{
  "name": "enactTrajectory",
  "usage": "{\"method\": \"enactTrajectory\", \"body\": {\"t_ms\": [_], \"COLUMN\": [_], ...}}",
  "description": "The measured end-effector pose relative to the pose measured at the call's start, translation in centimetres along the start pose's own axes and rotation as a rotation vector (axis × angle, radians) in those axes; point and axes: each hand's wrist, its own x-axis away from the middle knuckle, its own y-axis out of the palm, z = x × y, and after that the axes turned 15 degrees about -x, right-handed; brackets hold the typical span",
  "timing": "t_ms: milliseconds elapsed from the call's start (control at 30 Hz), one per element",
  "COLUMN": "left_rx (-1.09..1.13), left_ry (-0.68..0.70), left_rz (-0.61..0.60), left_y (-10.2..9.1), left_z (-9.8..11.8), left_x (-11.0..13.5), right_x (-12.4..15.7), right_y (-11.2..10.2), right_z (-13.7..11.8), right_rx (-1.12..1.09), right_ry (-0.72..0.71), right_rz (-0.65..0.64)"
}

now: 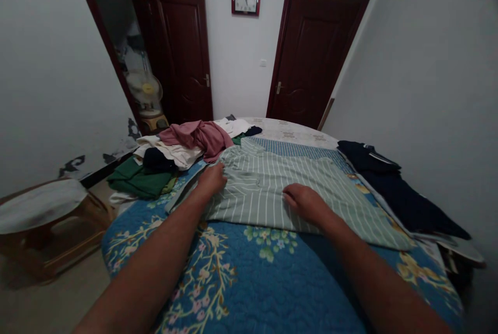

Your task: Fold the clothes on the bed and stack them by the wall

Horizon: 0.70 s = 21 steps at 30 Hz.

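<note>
A pale green garment with white stripes (pixel 268 183) lies spread flat on a blue floral quilt (pixel 249 272). My left hand (pixel 212 179) rests on the garment's left edge with its fingers curled into the cloth near the collar. My right hand (pixel 305 202) lies on the middle of the garment, knuckles up, fingers bent down onto the fabric. Both forearms reach in from the bottom of the view.
A heap of clothes lies at the far left of the bed: pink (pixel 198 136), cream (pixel 175 151), dark green (pixel 136 178). A dark navy garment (pixel 392 189) lies along the right edge by the wall. A wooden stool (pixel 46 225) stands at left. Two dark doors are behind.
</note>
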Motion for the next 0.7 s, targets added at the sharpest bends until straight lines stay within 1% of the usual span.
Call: {"method": "enactTrajectory", "body": {"t_ms": [67, 133, 200, 233, 300, 433, 567, 633, 700], "left_rx": [0.112, 0.202, 0.220, 0.208, 0.158, 0.098, 0.102, 0.102, 0.128], "left_ry": [0.019, 0.068, 0.146, 0.178, 0.181, 0.088, 0.109, 0.055, 0.028], "left_rz": [0.061, 0.163, 0.242, 0.256, 0.231, 0.169, 0.166, 0.160, 0.106], "left_y": [0.5, 0.8, 1.1, 1.3, 1.7, 2.2, 2.0, 1.9, 1.8], "left_z": [-0.2, -0.3, -0.3, -0.3, -0.4, -0.5, -0.4, -0.4, -0.5], "left_x": [-0.5, -1.0, -1.3, -1.4, -1.3, -0.9, -0.2, 0.1, 0.2], "right_x": [-0.9, -1.4, -1.6, -1.6, -1.5, -1.3, -1.2, -1.2, -1.0], "right_y": [2.2, 4.1, 5.4, 5.8, 6.2, 6.2, 6.2, 6.2, 6.3], "right_z": [-1.2, -1.8, -1.9, -1.9, -1.7, -1.3, -1.3, -1.4, -1.6], "right_rx": [-0.034, -0.035, -0.018, -0.012, -0.014, -0.003, -0.047, -0.055, -0.042], "right_ry": [-0.068, -0.099, -0.111, -0.117, -0.131, -0.169, -0.259, -0.261, -0.243], "right_rz": [0.007, 0.033, 0.052, 0.062, 0.081, 0.105, 0.083, 0.070, 0.058]}}
